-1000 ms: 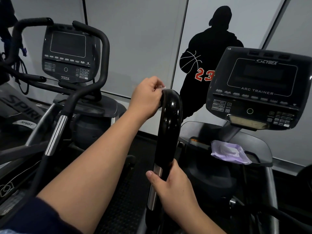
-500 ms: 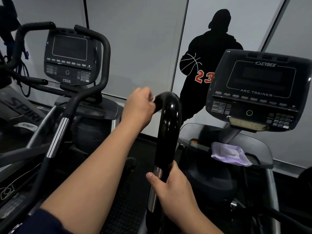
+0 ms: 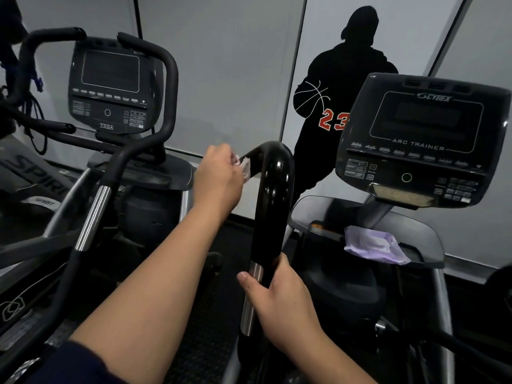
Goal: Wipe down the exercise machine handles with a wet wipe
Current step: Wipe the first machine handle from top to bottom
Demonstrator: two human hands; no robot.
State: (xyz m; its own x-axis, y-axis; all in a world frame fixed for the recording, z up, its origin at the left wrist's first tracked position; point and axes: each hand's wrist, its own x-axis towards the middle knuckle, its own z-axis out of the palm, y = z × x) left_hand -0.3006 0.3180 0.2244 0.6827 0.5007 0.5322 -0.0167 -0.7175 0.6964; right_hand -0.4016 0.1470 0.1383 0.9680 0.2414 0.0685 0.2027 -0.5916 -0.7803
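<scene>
Sliding off the bend toward the handle's short end, the left hand (image 3: 219, 173) is now pinching the wet wipe (image 3: 245, 167) against the glossy black handle (image 3: 273, 189) there. Lower down, the right hand (image 3: 279, 295) is gripping the handle's shaft. A purple wipe packet (image 3: 374, 245) is lying on the Arc Trainer's tray (image 3: 426, 239).

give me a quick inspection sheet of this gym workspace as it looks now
surface: glossy black curved handle, chrome sleeve below it.
job's things: white wet wipe pressed against the handle's bent end; purple wipes pack lies on the arc trainer's shelf.
clutter: nothing seen beyond the pack.
grippers: left hand pinches the wipe; right hand grips the handle's lower part, thumb on the chrome.
cables: dark cords hang at far left.
surroundings: arc trainer console at right, second console at left, basketball silhouette on the wall.
</scene>
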